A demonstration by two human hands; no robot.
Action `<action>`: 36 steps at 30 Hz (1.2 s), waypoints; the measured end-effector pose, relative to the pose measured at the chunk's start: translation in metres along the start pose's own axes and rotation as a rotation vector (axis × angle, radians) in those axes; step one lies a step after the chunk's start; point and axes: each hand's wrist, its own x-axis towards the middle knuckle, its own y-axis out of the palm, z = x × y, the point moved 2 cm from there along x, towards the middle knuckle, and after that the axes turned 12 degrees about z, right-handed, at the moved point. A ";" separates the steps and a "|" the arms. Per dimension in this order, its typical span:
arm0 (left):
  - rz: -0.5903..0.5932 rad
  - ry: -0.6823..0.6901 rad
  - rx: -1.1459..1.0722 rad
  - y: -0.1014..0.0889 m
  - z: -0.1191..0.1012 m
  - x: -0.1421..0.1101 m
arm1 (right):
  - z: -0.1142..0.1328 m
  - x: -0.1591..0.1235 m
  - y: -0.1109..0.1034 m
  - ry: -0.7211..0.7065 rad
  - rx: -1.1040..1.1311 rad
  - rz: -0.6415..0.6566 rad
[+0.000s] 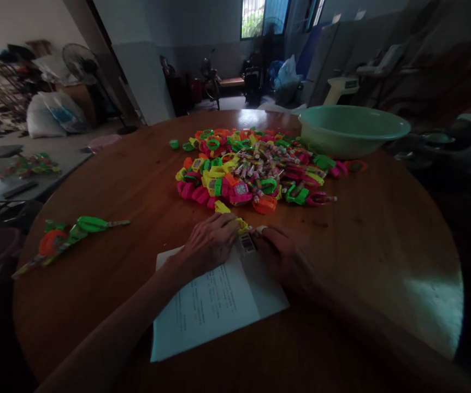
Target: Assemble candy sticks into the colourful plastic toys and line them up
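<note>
My left hand (215, 238) is closed around a yellow toy watch (242, 225), and its fingers hide most of the strap. Close beside it, my right hand (282, 248) pinches the small patterned end of a candy tube (252, 231) that meets the watch. Both hands rest over a stack of printed paper sheets (206, 311). A barcode label (247, 243) shows between the hands. Just beyond them lies a heap of colourful toy watches (219, 180), with many wrapped candy tubes (264, 158) on top.
A pale green basin (352, 128) stands at the back right of the round wooden table (362, 229). At the left lie several watches with candy tubes (75, 232). Further off are a standing fan (80, 60), a white sack (51, 114) and a bicycle (211, 79).
</note>
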 end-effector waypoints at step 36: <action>-0.029 -0.053 -0.043 -0.009 0.015 -0.009 | 0.004 0.033 -0.015 -0.018 -0.481 0.277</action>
